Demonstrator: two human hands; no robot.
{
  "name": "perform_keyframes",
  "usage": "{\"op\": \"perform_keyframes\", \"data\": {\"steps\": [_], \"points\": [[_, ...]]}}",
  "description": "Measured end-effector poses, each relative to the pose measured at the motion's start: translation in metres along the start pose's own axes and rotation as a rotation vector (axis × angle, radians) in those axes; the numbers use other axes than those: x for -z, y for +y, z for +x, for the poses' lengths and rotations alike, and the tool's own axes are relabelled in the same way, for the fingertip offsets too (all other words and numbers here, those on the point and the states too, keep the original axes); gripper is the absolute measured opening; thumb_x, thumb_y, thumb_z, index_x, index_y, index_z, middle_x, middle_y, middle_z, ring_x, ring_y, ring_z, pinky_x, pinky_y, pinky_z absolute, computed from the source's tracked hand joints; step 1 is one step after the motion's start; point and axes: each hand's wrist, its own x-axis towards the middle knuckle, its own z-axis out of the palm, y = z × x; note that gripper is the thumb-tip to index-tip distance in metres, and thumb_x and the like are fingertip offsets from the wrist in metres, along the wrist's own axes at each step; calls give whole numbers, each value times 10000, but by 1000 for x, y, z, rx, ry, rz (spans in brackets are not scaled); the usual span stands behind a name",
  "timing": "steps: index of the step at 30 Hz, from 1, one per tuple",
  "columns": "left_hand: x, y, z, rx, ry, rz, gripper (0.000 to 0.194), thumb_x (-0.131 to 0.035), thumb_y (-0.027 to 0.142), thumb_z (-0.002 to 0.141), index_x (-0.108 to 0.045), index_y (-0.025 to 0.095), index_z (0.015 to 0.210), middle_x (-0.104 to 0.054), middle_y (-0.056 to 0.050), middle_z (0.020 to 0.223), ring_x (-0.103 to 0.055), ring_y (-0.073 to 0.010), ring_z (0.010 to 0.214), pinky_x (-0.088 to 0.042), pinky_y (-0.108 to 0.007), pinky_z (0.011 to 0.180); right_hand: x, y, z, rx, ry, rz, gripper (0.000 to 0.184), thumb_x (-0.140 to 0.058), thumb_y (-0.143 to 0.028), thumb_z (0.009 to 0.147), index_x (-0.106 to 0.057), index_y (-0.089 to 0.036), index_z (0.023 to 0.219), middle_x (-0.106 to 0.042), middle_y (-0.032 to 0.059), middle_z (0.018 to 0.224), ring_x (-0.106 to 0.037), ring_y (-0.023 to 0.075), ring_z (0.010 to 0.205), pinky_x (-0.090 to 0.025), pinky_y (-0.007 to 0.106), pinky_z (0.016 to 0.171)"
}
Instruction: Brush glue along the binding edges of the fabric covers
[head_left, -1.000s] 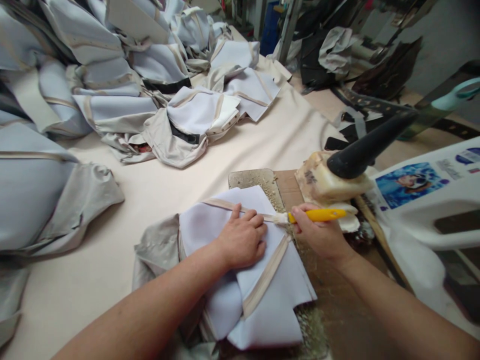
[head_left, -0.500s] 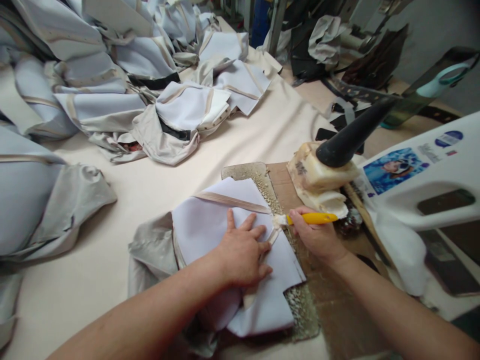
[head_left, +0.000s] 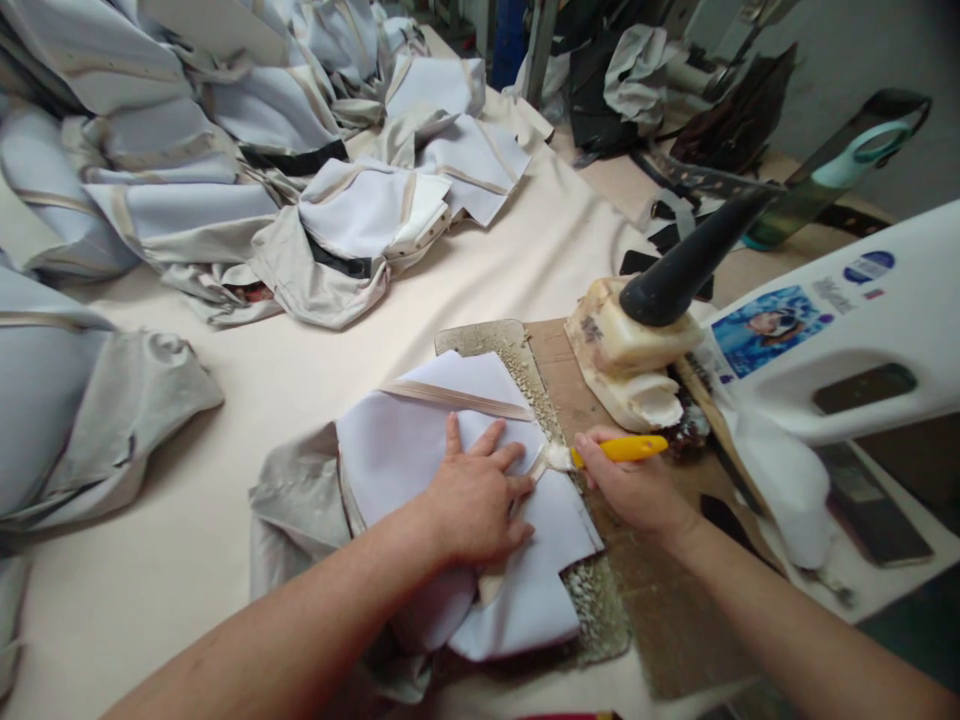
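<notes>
A pale lavender-white fabric piece (head_left: 427, 440) with beige tape strips and grey lining lies over a glue-crusted board (head_left: 480, 340). My left hand (head_left: 480, 490) rests on it, fingers spread, pressing it down. Between finger and thumb of my right hand (head_left: 630, 490) is a brush (head_left: 626, 449) with a yellow handle. Its whitish bristles touch the fabric by a short beige strip (head_left: 541, 468) near the right edge. The underside of the piece is hidden.
Many similar sewn pieces (head_left: 360, 210) are heaped at the upper left. On the right stand a cut-open plastic container (head_left: 626, 340) with a black cone (head_left: 697, 260), a large white jug (head_left: 847, 330), a phone (head_left: 874, 505) and a green bottle (head_left: 817, 200). Brown cardboard (head_left: 660, 620) lies beneath.
The brush in my right hand has shifted slightly down and left along the strip. My left hand keeps its place on the fabric. The whole view has moved a little.
</notes>
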Motion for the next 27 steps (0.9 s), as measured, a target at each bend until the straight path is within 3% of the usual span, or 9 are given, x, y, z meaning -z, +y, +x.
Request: {"op": "perform_keyframes", "data": {"steps": [5,8,11,16,20,24,27], "points": [[-2,-1,1,-11,6,3,404,-570,505,766,-604,326,1127,-471,-59,1325,-218,-385,1335,48,-796,906,6,2,-11,-101,6,25,357,-422,-400,862,-446,-220,556,-452,-30,480,-447,128,476,-358,255,515],[-2,-1,1,-7,1,5,401,-576,500,762,-608,325,1122,-473,-56,1317,-210,-385,1336,56,-790,912,4,0,-6,-53,68,45,346,-408,-402,879,-471,-216,594,-492,-20,530,-486,136,533,-381,259,573],[-2,0,1,-4,5,8,413,-580,497,762,-600,328,1139,-471,-59,1318,-203,-380,1338,74,-782,915,-1,-1,-9,-15,7,25,349,-388,-388,886,-450,-221,587,-479,-17,531,-484,140,535,-377,270,584],[-4,-1,1,-14,10,9,406,-583,494,758,-602,334,1131,-474,-57,1314,-207,-380,1336,80,-776,917,2,4,-56,-28,-103,-21,350,-391,-366,908,-437,-220,593,-464,-26,538,-473,130,516,-354,269,550],[-5,-1,2,-21,16,12,390,-581,493,763,-610,328,1116,-475,-53,1317,-213,-378,1334,103,-776,906,7,10,-95,-87,-84,-35,363,-381,-362,914,-447,-219,587,-477,-24,529,-487,133,508,-364,266,534],[-5,-2,2,-26,3,15,407,-580,496,769,-599,335,1143,-459,-52,1341,-205,-383,1337,105,-783,891,15,8,-107,-141,-47,-25,376,-388,-388,913,-472,-215,590,-492,-18,528,-504,141,522,-379,265,534],[-6,-2,3,-24,4,17,415,-588,489,766,-599,335,1151,-454,-58,1347,-199,-386,1339,120,-778,890,19,4,-105,-168,62,-16,354,-416,-391,912,-504,-210,620,-530,-12,562,-526,142,554,-396,259,558]]}}
